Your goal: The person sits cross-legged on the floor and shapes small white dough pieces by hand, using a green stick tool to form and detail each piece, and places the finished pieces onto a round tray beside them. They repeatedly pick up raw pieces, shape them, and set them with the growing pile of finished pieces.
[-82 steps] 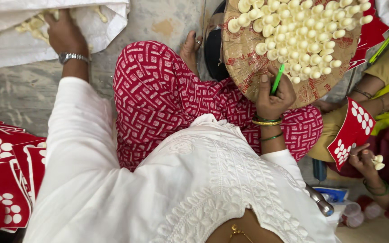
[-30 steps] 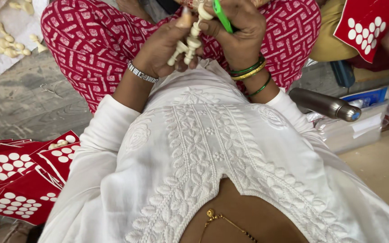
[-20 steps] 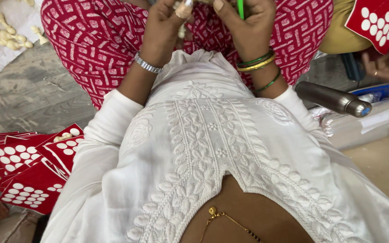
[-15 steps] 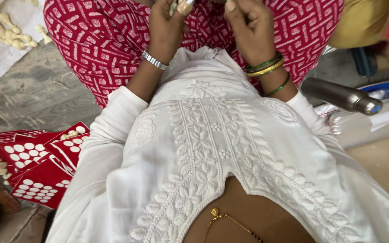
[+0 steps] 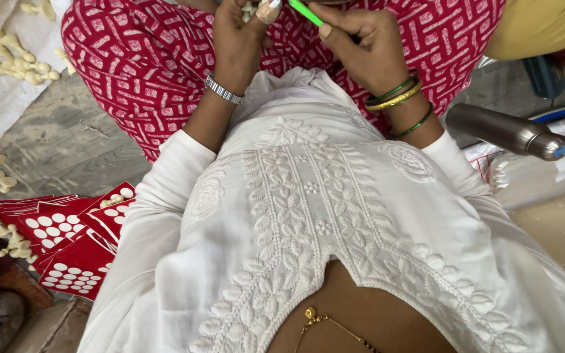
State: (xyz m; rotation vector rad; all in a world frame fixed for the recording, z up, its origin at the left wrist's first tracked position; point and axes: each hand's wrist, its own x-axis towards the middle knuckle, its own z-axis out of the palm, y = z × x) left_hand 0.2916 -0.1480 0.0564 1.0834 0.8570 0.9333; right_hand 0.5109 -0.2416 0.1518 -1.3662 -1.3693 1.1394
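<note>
Red cards [image 5: 60, 242] lay on the floor [image 5: 67, 144] at left. Left hand [image 5: 240, 39] had its grip closed on small white pieces [image 5: 250, 8] over the lap. Right hand [image 5: 367, 46] pinched a green stick [image 5: 305, 12] just beside. Steel bottle [image 5: 505, 131] lay at right.

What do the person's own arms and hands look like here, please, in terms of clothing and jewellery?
Both arms wear white sleeves pushed up toward the elbows, matching the white embroidered tunic. The left hand has a silver metal bracelet at the wrist. The right hand has green bangles and a gold bangle at the wrist, with one more thin green bangle further up the forearm.
</note>
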